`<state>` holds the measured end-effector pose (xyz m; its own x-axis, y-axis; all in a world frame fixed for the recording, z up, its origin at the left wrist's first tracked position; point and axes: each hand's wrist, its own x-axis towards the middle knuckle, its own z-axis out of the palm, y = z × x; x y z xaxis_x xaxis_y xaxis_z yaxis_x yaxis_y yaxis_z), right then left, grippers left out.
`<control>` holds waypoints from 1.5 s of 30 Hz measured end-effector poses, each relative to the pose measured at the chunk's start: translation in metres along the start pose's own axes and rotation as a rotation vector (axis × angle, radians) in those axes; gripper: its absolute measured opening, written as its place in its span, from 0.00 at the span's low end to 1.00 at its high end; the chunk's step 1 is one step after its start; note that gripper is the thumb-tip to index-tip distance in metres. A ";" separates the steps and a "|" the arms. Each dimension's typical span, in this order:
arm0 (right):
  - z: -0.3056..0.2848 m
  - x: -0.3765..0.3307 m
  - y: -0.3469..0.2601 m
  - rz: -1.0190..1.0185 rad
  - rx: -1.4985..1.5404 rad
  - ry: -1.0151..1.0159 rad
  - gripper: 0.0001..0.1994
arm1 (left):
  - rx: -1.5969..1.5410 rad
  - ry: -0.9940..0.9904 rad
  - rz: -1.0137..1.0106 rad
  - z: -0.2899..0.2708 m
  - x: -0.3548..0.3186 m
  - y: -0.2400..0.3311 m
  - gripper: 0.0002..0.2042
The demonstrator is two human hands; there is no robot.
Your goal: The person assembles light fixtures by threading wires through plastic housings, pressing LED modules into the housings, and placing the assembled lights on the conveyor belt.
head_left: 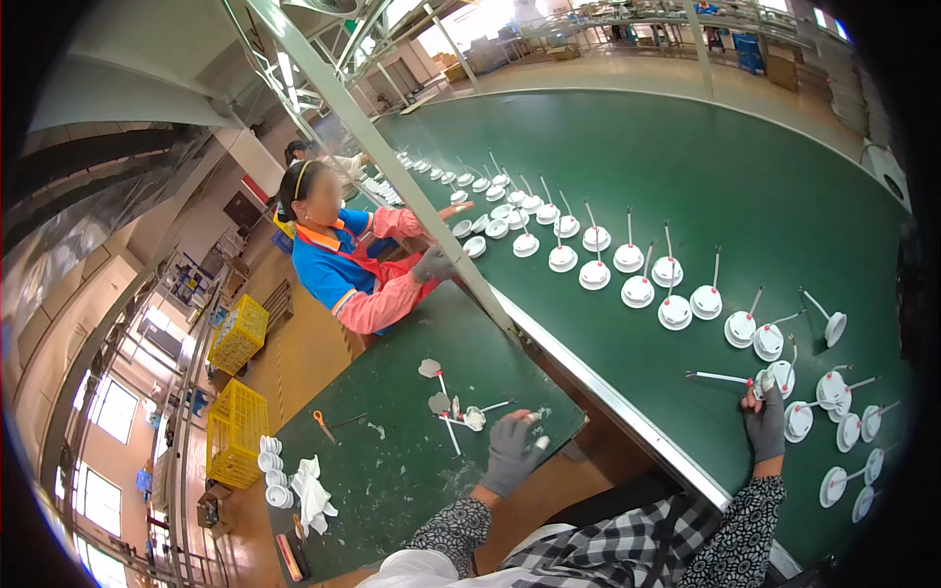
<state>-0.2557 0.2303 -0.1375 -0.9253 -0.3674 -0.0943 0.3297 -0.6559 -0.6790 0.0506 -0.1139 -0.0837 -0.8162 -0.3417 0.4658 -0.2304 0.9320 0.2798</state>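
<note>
Left hand: the gloved left hand (510, 453) rests on the small green side table (392, 480), fingers curled around a small white part (538, 441) at the table's near edge (what kind of part is too small to tell).
Beside the left hand: a few white discs on thin rods (461, 416) lie flat on the side table just to its left; orange-handled scissors (323, 425) lie farther left.
Right hand: the gloved right hand (766, 419) reaches onto the wide green belt (686, 157), fingers closed on a white disc with a rod (779, 377), its rod pointing left.
Around the right hand: more white discs with rods (676, 312) stand or lie in a long row that runs away up the belt.
Farther out: a co-worker (343, 245) sits across the metal rail (588, 377); yellow crates (235, 431) stand on the floor to the left.
</note>
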 end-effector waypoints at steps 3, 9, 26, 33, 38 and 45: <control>0.009 0.002 0.001 0.005 0.002 -0.033 0.10 | -0.178 0.002 -0.016 0.013 0.015 0.010 0.20; 0.007 0.005 -0.003 -0.017 0.002 -0.024 0.10 | -0.555 0.124 -0.260 0.045 0.149 -0.027 0.22; -0.008 -0.021 -0.013 0.202 0.037 0.203 0.14 | -0.110 0.332 -0.510 0.203 0.406 -0.217 0.35; -0.012 0.009 -0.003 0.165 0.125 0.053 0.14 | 0.387 0.276 -0.397 0.146 0.454 -0.293 0.30; -0.005 0.027 -0.004 0.106 0.169 -0.062 0.13 | 0.470 -0.111 -0.476 0.151 0.490 -0.312 0.25; 0.014 0.036 -0.018 0.045 0.198 -0.208 0.12 | 0.431 -0.215 -0.532 0.168 0.468 -0.316 0.23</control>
<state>-0.2928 0.2199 -0.1185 -0.8570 -0.5134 0.0439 0.4190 -0.7440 -0.5205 -0.3475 -0.5480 -0.0947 -0.6109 -0.7733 0.1699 -0.7789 0.6254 0.0456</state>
